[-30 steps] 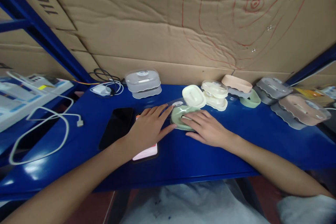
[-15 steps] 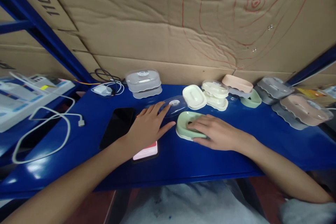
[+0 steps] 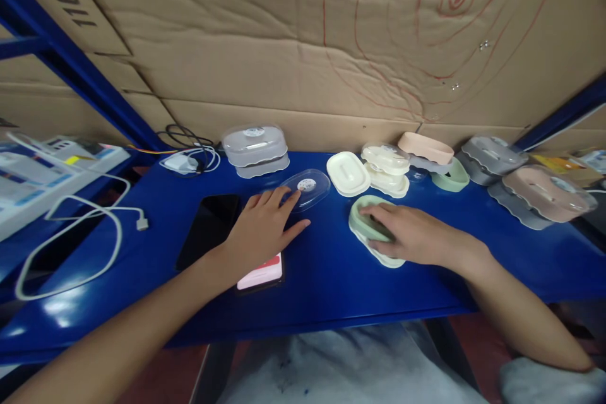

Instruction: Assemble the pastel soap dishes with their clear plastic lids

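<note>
My right hand [image 3: 400,233] is closed over a pale green oval soap dish [image 3: 362,209], thumb at the near side and fingers over its rim and inside. A cream scalloped base [image 3: 391,261] shows under the green dish. My left hand [image 3: 265,224] lies open, fingers spread, over a phone with a lit pink screen [image 3: 261,273]. Its fingertips reach the near left edge of a clear plastic lid [image 3: 315,194] with a round sticker; whether they press on it I cannot tell. A cream tray [image 3: 349,173] lies beyond the lid.
Stacked cream soap dishes [image 3: 386,167], a peach dish [image 3: 425,148], another green dish [image 3: 452,178], and grey [image 3: 490,161] and pink lidded dishes [image 3: 549,192] line the back right. Lidded grey dishes [image 3: 255,148], a black phone [image 3: 208,227] and a white cable [image 3: 118,227] are leftward.
My right hand has slid the green dish and its cream base to the right, turning them slightly, away from the clear lid. My left hand has stayed nearly in place.
</note>
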`<move>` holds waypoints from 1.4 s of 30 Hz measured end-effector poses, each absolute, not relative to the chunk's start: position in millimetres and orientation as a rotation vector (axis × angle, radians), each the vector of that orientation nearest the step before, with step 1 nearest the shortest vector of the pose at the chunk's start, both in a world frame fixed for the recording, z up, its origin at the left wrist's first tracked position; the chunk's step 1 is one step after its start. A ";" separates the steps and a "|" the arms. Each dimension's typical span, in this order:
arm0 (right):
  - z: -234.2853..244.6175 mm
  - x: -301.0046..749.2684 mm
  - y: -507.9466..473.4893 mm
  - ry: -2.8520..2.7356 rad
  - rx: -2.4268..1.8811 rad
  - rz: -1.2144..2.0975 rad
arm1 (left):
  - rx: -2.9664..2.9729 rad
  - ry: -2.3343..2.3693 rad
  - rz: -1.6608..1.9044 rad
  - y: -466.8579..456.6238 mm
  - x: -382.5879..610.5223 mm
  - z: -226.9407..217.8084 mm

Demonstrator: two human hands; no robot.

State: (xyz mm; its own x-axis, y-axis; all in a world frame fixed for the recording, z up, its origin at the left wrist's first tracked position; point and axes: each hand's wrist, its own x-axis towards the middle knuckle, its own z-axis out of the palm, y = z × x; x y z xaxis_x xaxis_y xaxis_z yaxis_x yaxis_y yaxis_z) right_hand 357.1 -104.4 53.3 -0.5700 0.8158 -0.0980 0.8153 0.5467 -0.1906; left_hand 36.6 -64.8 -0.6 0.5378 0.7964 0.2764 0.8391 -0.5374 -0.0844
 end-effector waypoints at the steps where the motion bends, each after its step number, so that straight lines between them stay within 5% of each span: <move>1: 52.7 362.5 -101.9 -2.746 -1.493 0.310 | -2.564 -1.392 -0.298 -64.7 36.5 -0.6; 21: 30.3 399.9 -26.0 -2.335 -1.214 -0.704 | -2.580 -1.260 -0.878 -50.6 28.2 11.5; 42: 7.4 381.1 -22.9 -2.287 -1.290 -0.567 | -2.282 -1.961 -0.820 28.7 -39.2 11.0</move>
State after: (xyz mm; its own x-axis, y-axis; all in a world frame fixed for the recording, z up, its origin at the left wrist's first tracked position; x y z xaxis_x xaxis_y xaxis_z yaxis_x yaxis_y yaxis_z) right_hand 381.1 -22.9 7.4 -0.4602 0.6834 0.5667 0.8690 0.4775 0.1299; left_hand -39.2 28.7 11.0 0.0714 0.9141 0.3992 0.9262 -0.2092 0.3136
